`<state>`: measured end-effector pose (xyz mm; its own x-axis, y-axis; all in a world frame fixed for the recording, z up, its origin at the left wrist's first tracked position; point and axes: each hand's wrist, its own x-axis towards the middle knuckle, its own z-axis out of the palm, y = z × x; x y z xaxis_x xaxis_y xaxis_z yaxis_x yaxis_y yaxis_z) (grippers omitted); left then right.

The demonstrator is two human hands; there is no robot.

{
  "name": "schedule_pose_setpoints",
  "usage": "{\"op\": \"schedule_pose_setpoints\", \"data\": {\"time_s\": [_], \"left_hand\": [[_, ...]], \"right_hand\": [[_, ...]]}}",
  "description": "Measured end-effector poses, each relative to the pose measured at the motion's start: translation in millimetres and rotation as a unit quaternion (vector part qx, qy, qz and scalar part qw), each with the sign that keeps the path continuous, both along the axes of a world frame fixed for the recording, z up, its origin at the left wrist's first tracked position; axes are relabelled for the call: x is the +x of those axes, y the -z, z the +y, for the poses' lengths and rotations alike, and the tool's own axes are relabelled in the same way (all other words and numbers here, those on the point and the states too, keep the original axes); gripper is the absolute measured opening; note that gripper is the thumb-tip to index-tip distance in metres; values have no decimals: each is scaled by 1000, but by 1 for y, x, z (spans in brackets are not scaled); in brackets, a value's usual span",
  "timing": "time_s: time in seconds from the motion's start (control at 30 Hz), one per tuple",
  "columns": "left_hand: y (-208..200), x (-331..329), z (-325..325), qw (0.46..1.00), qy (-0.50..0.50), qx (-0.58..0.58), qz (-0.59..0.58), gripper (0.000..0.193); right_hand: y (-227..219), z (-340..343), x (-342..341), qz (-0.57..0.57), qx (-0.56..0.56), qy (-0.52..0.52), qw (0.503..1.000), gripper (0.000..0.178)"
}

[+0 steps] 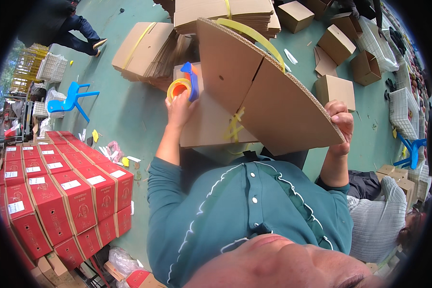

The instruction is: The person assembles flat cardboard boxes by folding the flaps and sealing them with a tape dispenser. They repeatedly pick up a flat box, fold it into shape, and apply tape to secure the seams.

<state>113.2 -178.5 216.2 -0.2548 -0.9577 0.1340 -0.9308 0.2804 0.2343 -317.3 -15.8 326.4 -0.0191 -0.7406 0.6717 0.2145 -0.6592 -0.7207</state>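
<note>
My left hand [180,109] is wrapped round a blue tape dispenser [194,85] fitted with a yellow-orange roll of tape. It sits over a flat cardboard surface [201,129] in front of me. A large folded cardboard sheet [278,103], likely a flattened carton, is tilted up to the right of the dispenser. My right hand [341,126] grips this sheet at its right corner, fingers curled over the edge. A loose yellow strap [235,126] lies by the sheet's lower left edge, and another yellow strap [257,36] arcs behind its top.
Strapped stacks of flat cartons [146,50] stand ahead. Open brown boxes [336,44] and white crates [402,110] are at the right. Red cartons [74,192] are piled at the left, near a blue chair [73,100]. A person in grey [377,218] is close on my right; others are farther off.
</note>
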Motion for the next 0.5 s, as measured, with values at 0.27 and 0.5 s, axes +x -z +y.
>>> {"op": "schedule_pose_setpoints", "data": {"time_s": [0.27,0.5], "left_hand": [[-152,-73,25,879,184,-308,314,40],[-173,-116,9,846,312,-311,300,42]], "right_hand": [[-29,-27,54,41,-62,-181,981,47],[-78,-62,70,80,80,-78,991,56]]}}
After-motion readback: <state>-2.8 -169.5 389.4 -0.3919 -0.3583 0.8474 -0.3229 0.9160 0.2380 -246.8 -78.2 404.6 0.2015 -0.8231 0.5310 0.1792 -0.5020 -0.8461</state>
